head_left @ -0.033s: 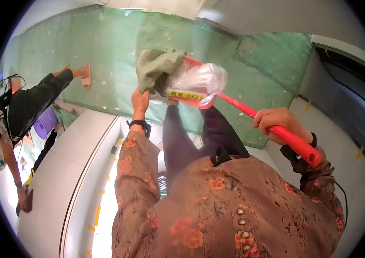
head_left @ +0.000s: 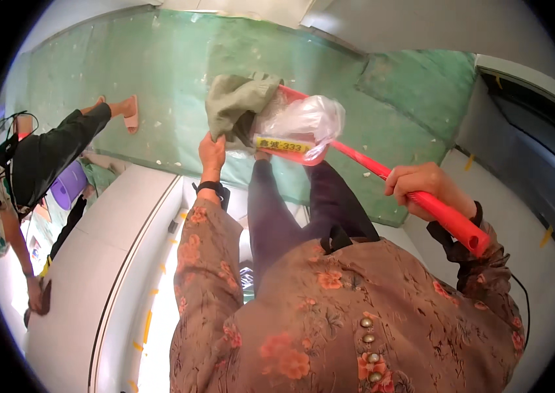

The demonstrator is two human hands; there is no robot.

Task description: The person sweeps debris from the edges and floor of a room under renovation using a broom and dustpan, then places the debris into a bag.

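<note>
My right hand [head_left: 431, 187] is wrapped round the long red handle of a dustpan [head_left: 318, 156], held out in front of me above the floor. Crumpled clear plastic [head_left: 310, 118] fills the pan, and a yellow printed label [head_left: 283, 144] shows along its near side. At the pan's left end, an olive-green cloth [head_left: 237, 98] hangs bunched, partly covering the pan. My left hand [head_left: 212, 156] grips the lower left edge of this cloth; its fingertips are partly hidden by the folds.
Green sheeting [head_left: 166, 78] with small scraps covers the floor. At the left, another person in dark trousers [head_left: 61, 150] and pink slippers is near a purple bucket [head_left: 68, 187]. A white panel [head_left: 120, 226] runs along my left; a dark recess [head_left: 533, 131] lies right.
</note>
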